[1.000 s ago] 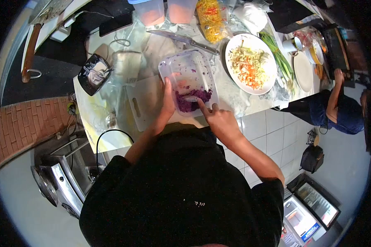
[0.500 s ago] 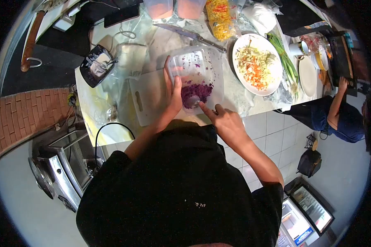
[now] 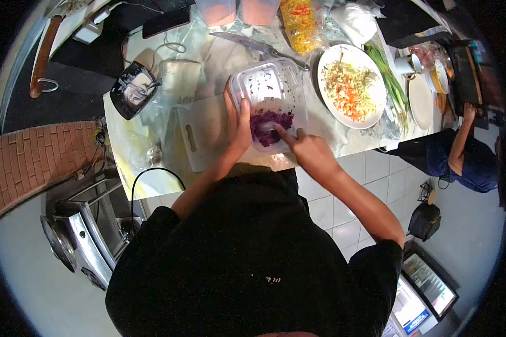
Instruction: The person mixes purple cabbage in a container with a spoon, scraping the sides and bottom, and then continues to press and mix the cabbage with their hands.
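Observation:
My left hand (image 3: 241,130) grips the left side of a clear plastic container (image 3: 298,84), with the thumb over its near rim. Inside, chopped purple food (image 3: 272,121) is heaped at the end nearest me, with small bits stuck across the bottom. My right hand (image 3: 311,153) is closed around a spoon (image 3: 268,126) whose bowl lies in the purple food. Under the container's left side is a white cutting board (image 3: 205,126). A knife (image 3: 256,46) rests beyond the container. To the right stands a white oval plate (image 3: 325,95) of chopped vegetables.
Green onions (image 3: 389,76), a yellow bag (image 3: 301,28) and a white bag (image 3: 357,23) lie around the plate. A black tray (image 3: 134,90) is at the left, two containers (image 3: 216,14) are at the back. Another person (image 3: 458,160) stands at the right.
My right hand has moved the spoon slightly away from me through the purple food, and my right elbow has swung outward. The container has shifted a little to the right.

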Available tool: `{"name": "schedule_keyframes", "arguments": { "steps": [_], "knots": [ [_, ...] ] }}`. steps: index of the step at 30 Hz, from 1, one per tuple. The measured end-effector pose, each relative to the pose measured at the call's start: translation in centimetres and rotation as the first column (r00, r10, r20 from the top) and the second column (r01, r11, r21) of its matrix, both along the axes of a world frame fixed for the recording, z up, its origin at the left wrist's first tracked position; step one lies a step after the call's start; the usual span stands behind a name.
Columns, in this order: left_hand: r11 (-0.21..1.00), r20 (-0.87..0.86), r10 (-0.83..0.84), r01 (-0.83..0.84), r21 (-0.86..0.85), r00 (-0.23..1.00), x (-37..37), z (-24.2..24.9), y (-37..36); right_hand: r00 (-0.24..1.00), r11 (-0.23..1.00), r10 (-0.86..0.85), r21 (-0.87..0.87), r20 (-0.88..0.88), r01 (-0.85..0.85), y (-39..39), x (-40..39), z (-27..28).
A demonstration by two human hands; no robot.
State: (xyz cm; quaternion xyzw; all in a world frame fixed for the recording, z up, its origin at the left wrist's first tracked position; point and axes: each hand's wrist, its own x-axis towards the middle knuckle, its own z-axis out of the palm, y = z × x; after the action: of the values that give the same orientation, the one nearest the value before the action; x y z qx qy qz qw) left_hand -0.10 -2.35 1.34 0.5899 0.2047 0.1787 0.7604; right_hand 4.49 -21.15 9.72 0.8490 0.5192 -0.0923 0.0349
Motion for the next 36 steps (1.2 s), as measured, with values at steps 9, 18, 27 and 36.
{"name": "schedule_keyframes", "arguments": {
  "steps": [9, 18, 27, 36],
  "knots": [
    [0.998, 0.040, 0.041, -0.043, 0.045, 0.998, -0.2, -1.3, -0.2, 0.936, 0.980, -0.194, -0.014, -0.292, 0.199, -1.1, -0.2, 5.1],
    [0.993, -0.007, 0.110, -0.110, -0.048, 0.994, 0.0, -0.5, -1.1, 0.967, 0.978, -0.203, -0.073, -0.151, 0.194, -0.1, -1.4, 0.1],
    [0.989, 0.054, 0.141, -0.138, -0.050, 0.989, -0.2, -2.1, -1.0, 0.951, 0.963, -0.232, -0.186, -0.205, 0.195, -0.4, -0.8, 6.6],
    [0.991, 0.022, 0.134, -0.134, -0.018, 0.991, -0.2, -1.7, -0.3, 0.946, 0.968, -0.250, -0.038, -0.205, 0.247, 0.0, -1.3, 0.7]
  ]
}}
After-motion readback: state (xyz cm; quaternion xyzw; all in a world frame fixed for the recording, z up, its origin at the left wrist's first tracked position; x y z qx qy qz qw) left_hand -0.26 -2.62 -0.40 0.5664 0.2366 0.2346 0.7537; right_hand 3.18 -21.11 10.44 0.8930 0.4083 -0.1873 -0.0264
